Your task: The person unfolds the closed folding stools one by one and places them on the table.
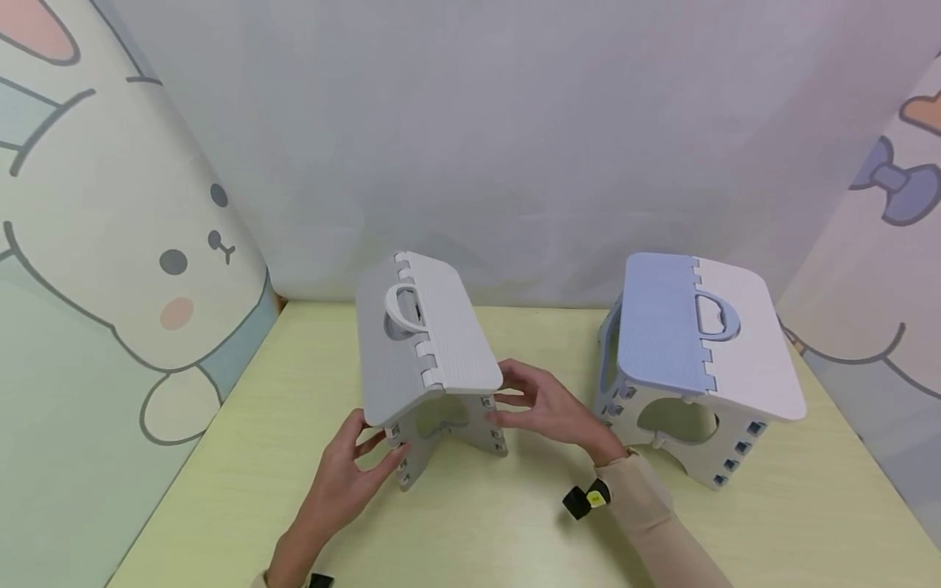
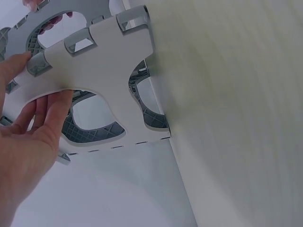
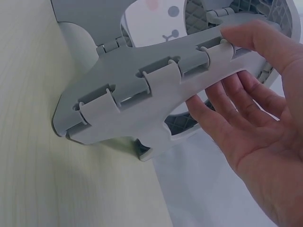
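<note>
A grey and white folding stool (image 1: 459,335) stands partly folded on the table, its seat bent into a ridge along the middle hinge and a loop handle raised there. My left hand (image 1: 350,476) grips its left leg panel (image 2: 118,66); in the left wrist view the fingers reach into the cutout and the thumb lies on the hinged edge. On the opposite side, my right hand (image 1: 546,408) holds the right leg panel (image 3: 142,111) the same way, fingertips in the opening and thumb on the hinge edge. The seat hides part of the fingers in the head view.
To the right a blue and white folding stool (image 1: 662,327) stands unfolded, close to my right forearm. Both stools are on a pale yellow wooden table (image 1: 470,539). A white backdrop (image 1: 500,147) rises behind, with cartoon-printed panels (image 1: 110,269) at the sides.
</note>
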Motion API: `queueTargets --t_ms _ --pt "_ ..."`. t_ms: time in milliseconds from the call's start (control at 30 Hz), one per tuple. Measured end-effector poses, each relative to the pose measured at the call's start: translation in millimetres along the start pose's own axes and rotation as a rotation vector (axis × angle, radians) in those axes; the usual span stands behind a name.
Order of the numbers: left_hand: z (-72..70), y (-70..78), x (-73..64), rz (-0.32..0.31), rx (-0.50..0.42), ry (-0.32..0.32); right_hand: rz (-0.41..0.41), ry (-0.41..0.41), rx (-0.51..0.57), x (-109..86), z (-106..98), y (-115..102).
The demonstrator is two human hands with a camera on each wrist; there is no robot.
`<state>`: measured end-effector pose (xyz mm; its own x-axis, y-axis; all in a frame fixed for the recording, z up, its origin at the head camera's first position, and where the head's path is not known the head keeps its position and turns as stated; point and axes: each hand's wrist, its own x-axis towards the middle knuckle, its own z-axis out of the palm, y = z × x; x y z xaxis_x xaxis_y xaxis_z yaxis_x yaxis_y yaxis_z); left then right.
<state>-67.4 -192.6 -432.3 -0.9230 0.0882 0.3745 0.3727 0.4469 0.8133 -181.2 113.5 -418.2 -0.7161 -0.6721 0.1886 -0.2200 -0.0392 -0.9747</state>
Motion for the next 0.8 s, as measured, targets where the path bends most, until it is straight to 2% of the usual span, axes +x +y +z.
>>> queueTargets --t_ms 567,800 --pt "-1.1 0.2 1.4 0.065 0.05 0.026 0.029 0.001 0.005 -1.0 -0.2 -2.3" --pt "-2.3 3.0 1.8 0.088 0.036 0.025 0.036 -0.002 -0.022 -2.7 0.6 -6.3"
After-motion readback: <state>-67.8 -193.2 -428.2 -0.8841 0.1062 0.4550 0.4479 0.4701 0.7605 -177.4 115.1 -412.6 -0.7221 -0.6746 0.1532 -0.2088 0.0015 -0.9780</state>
